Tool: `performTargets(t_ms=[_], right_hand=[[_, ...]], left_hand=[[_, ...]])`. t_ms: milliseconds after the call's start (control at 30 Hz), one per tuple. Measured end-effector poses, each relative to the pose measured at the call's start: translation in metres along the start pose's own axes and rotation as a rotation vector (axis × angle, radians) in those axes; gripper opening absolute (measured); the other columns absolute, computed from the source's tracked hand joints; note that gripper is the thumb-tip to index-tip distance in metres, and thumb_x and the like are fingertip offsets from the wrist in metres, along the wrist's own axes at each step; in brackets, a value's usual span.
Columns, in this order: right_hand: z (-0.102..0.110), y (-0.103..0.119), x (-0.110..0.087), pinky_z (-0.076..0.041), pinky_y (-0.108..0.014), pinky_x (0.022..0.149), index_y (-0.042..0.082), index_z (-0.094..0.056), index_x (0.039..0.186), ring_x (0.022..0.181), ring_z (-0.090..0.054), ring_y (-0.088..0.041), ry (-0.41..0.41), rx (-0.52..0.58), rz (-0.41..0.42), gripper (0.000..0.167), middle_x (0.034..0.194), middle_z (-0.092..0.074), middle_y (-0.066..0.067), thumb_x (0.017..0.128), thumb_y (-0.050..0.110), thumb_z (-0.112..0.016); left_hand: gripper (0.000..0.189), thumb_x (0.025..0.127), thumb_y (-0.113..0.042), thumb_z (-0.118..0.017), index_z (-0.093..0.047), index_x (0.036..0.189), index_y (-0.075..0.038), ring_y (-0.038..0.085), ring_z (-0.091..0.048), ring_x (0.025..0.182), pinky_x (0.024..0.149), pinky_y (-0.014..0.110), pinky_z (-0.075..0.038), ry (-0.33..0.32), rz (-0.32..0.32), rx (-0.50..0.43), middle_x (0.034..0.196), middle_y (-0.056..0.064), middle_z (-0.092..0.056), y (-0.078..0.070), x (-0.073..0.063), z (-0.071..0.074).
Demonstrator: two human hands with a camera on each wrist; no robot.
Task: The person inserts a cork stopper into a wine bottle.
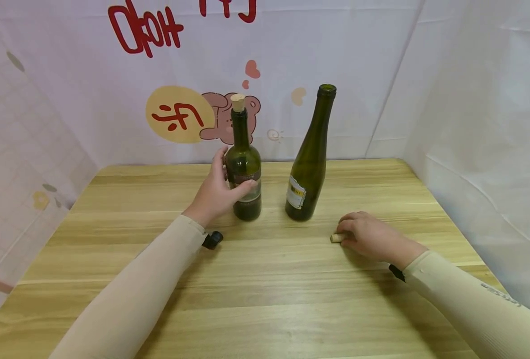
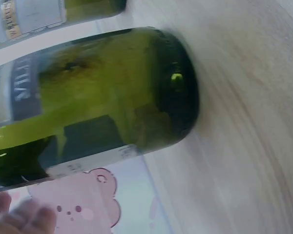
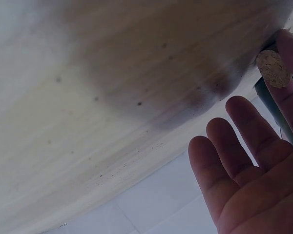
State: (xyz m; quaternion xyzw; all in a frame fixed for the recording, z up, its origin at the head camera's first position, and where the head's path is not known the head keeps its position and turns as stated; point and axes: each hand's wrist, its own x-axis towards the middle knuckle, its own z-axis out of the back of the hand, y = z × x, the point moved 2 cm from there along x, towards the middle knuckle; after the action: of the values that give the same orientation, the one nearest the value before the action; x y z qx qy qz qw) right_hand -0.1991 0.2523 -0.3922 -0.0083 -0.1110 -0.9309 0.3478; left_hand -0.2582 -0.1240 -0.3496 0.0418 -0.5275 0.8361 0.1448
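Nearest, the right hand pinches a loose cork between thumb and index finger, the other three fingers straight; the cork's long axis lies near level, low over the table, one end facing left. Left of that grip and a little beyond, the uncorked bottle stands upright, crosswise to the cork. Farther left, the left hand curves round the corked bottle; whether it grips firmly, the blurred left wrist view leaves unclear.
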Motion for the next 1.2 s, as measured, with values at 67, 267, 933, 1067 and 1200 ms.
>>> performTargets(t_ms=[67,267,933,1067,1200], right_hand=[[-0.001,0.001,0.000,-0.057,-0.048,0.093,0.014,-0.076,0.103,0.104,-0.068,-0.029,0.001,0.003,-0.002,0.018,0.108,-0.073,-0.001,0.088,0.009,-0.085],[-0.003,0.004,-0.001,-0.057,-0.048,0.093,0.014,-0.076,0.103,0.103,-0.069,-0.028,0.002,0.004,-0.008,0.018,0.107,-0.073,-0.001,0.088,0.007,-0.084],[-0.001,0.009,-0.006,-0.059,-0.044,0.086,0.014,-0.074,0.100,0.095,-0.069,-0.022,-0.001,0.018,-0.049,0.017,0.100,-0.071,0.003,0.087,0.005,-0.083],[0.003,0.005,-0.005,-0.059,-0.045,0.086,0.012,-0.075,0.100,0.096,-0.069,-0.023,-0.014,0.016,-0.047,0.018,0.100,-0.072,0.001,0.086,0.004,-0.083],[0.006,0.003,-0.004,-0.058,-0.044,0.086,0.013,-0.075,0.100,0.094,-0.069,-0.020,-0.001,0.022,-0.056,0.017,0.098,-0.073,0.003,0.087,0.005,-0.083]], left_hand=[[0.110,0.090,-0.054,-0.079,-0.005,0.168,-0.031,0.027,-0.036,0.155,0.126,0.062,-0.028,-0.057,-0.029,0.051,0.167,0.005,-0.033,-0.002,-0.005,0.003],[0.101,0.089,-0.041,-0.080,-0.018,0.163,-0.009,0.031,-0.030,0.158,0.126,0.058,-0.032,-0.298,-0.335,0.262,0.167,0.016,-0.029,-0.019,-0.026,0.005],[0.066,0.089,-0.034,-0.078,-0.053,0.142,-0.002,0.039,-0.049,0.146,0.125,0.053,-0.036,-0.277,-0.781,0.641,0.150,0.021,-0.054,-0.074,-0.042,-0.066],[0.078,0.092,-0.044,-0.077,-0.047,0.149,0.000,0.036,-0.046,0.148,0.126,0.052,-0.035,-0.240,-0.732,0.679,0.155,0.020,-0.050,-0.076,-0.032,-0.070],[0.087,0.092,-0.050,-0.076,-0.041,0.153,0.002,0.034,-0.042,0.151,0.127,0.050,-0.033,-0.180,-0.659,0.690,0.159,0.020,-0.044,-0.076,-0.021,-0.074]])
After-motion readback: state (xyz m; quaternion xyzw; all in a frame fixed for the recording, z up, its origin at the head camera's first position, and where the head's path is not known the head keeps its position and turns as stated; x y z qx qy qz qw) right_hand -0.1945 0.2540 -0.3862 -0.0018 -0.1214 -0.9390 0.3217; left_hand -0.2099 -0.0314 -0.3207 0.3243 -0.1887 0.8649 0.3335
